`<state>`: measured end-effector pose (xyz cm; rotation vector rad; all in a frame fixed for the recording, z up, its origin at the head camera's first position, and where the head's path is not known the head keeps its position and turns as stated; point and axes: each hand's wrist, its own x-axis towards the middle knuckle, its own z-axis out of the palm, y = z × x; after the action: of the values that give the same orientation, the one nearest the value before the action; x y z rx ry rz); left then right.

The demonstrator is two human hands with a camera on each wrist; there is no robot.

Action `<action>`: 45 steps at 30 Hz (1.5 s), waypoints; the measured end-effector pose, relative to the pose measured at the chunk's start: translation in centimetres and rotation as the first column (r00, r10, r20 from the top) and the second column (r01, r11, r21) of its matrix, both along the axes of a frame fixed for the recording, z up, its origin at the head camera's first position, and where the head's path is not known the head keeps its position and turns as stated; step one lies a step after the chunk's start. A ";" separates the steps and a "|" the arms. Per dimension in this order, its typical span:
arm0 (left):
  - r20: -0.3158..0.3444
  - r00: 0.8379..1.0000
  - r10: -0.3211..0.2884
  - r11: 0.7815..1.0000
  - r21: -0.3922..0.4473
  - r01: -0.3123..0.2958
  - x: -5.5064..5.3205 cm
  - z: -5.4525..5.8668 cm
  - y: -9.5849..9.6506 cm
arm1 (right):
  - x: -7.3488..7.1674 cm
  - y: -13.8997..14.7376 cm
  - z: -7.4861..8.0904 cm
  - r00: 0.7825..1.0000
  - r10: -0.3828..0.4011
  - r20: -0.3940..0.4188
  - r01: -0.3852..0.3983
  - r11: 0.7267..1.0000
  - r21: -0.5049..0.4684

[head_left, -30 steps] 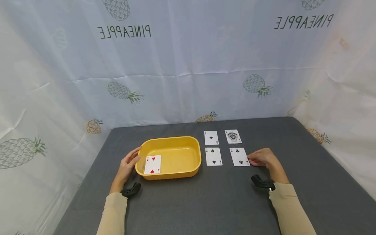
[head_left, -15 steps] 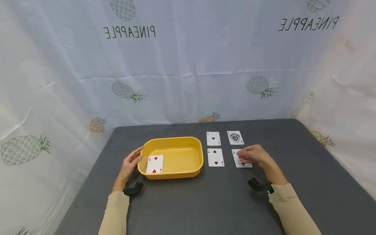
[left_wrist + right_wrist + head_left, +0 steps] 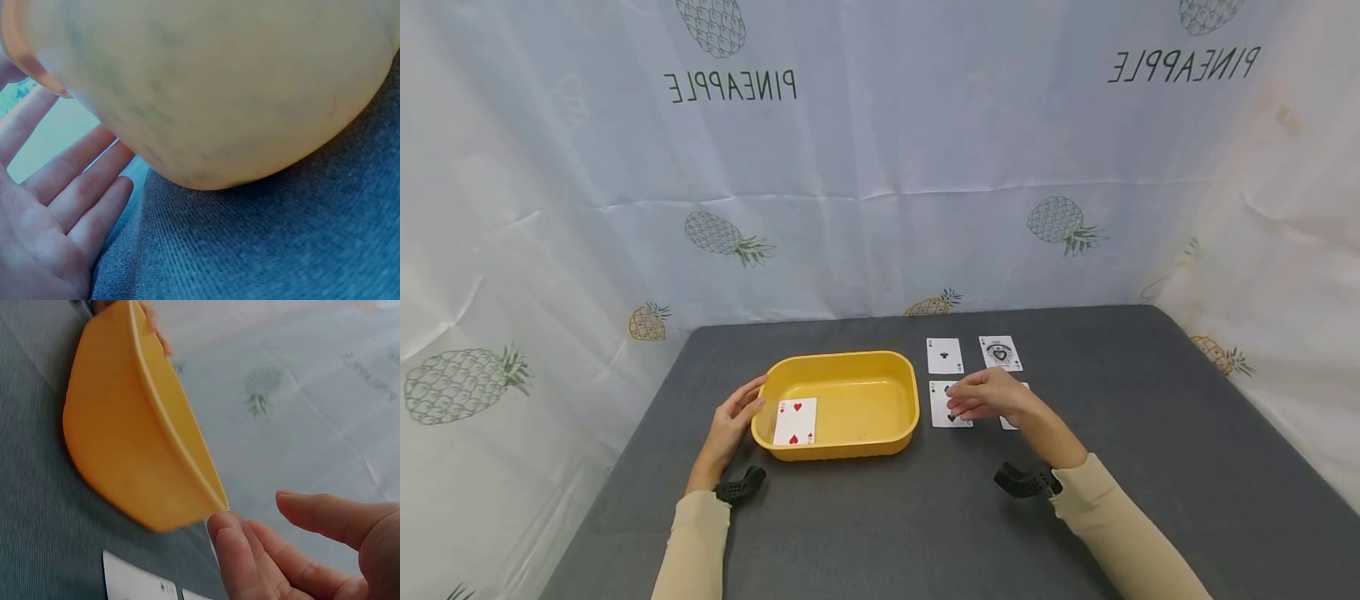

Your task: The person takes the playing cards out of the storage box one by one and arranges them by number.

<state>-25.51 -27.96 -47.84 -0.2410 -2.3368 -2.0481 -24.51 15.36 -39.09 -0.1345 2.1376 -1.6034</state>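
The left hand (image 3: 730,429) rests against the left end of the yellow plastic tray (image 3: 838,450). In the left wrist view its fingers (image 3: 81,181) lie straight along the tray's outer wall. A two of hearts (image 3: 794,422) lies face up inside the tray at its left. My right hand (image 3: 996,395) hovers over the two of spades (image 3: 938,410) and partly hides it. The right wrist view shows thumb and fingertips apart, nothing held between them. Under the right hand and wrist, the two of clubs (image 3: 1009,423) is mostly hidden.
Behind these cards lie an ace of clubs (image 3: 944,356) and an ace of spades (image 3: 1000,353), both face up. A dark grey cloth covers the table (image 3: 865,533). Pineapple-print curtains (image 3: 865,250) hang around the back and sides.
My right hand has moved left, from the right edge of the two of clubs, across that card, to over the two of spades. The left hand stays at the tray.
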 end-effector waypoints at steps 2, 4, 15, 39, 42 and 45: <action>-0.001 1.000 0.000 1.000 0.001 0.000 0.0 0.0 0.0 | 0.0 -0.9 0.2 1.000 0.014 0.008 -0.014 1.000 -0.022; 0.002 1.000 0.004 1.000 0.004 -0.004 0.1 0.0 0.1 | -0.1 -1.9 0.2 1.000 0.020 0.023 -0.019 0.999 -0.048; 0.027 0.999 0.018 0.999 -0.030 -0.017 -0.2 0.0 0.0 | -0.1 -7.1 0.8 0.998 0.052 0.033 -0.050 0.996 -0.069; 0.040 0.999 0.032 0.998 -0.049 -0.030 -0.4 -0.1 0.0 | -0.8 -15.1 -1.4 0.991 0.023 0.129 -0.011 0.996 -0.091; 0.040 0.999 0.034 0.998 -0.050 -0.032 -0.4 -0.1 0.0 | -1.0 -15.8 -1.8 0.989 0.012 0.149 -0.001 0.997 -0.075; 0.042 0.999 0.034 0.998 -0.061 -0.031 -0.4 -0.1 0.0 | -1.3 -16.5 -2.2 0.983 -0.005 0.182 0.018 0.997 -0.071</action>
<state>-25.88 -27.99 -47.99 -0.1610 -2.4129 -1.9904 -25.77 -1.10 -41.31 0.0020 1.9472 -1.6339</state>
